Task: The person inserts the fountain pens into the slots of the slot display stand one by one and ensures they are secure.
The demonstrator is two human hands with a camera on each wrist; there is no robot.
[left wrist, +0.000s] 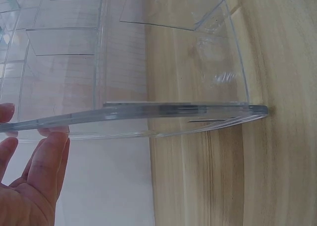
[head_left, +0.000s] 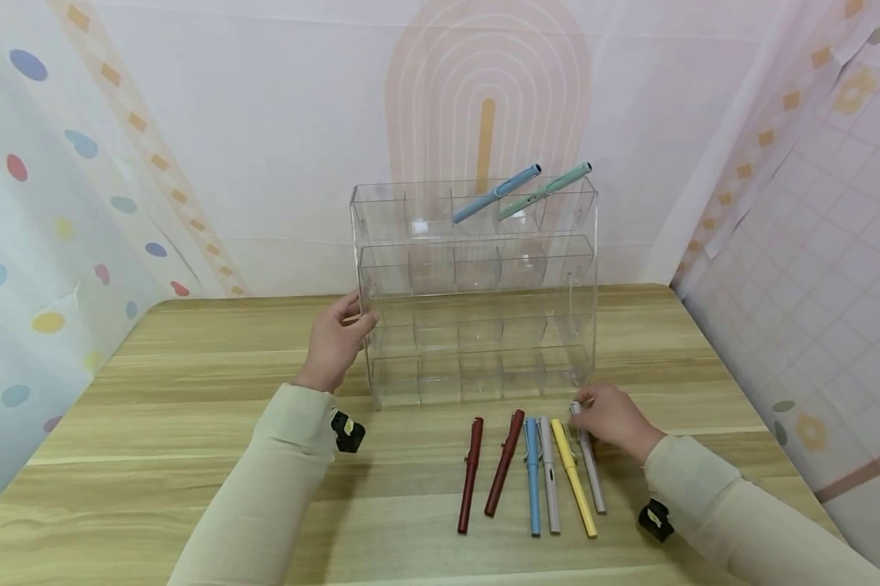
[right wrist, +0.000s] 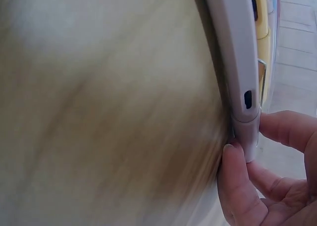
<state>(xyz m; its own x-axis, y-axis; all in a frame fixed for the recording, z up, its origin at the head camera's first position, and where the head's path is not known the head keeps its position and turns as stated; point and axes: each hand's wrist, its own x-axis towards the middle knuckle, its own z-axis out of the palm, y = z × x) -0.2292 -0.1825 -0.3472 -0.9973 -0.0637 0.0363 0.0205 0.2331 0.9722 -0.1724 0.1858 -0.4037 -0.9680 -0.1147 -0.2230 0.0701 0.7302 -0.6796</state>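
A clear acrylic pen rack [head_left: 476, 268] with tiers of small compartments stands upright on the table. My left hand [head_left: 334, 342] grips its left side panel, with fingers against the outer face in the left wrist view. A pale lilac-grey pen [head_left: 595, 480] lies at the right end of a row of pens. My right hand [head_left: 611, 415] pinches its upper end between thumb and fingers [right wrist: 237, 179]. Beside it lie a yellow pen [head_left: 575, 480], a second lilac-grey pen [head_left: 549, 480], a blue pen [head_left: 532, 480] and two dark red pens [head_left: 470, 480].
In the rack's top tier, a blue pen [head_left: 494, 195] and a green pen [head_left: 545, 192] lean to the right. The wood-grain table [head_left: 190, 423] ends at a patterned cloth backdrop [head_left: 278, 146] behind and at both sides.
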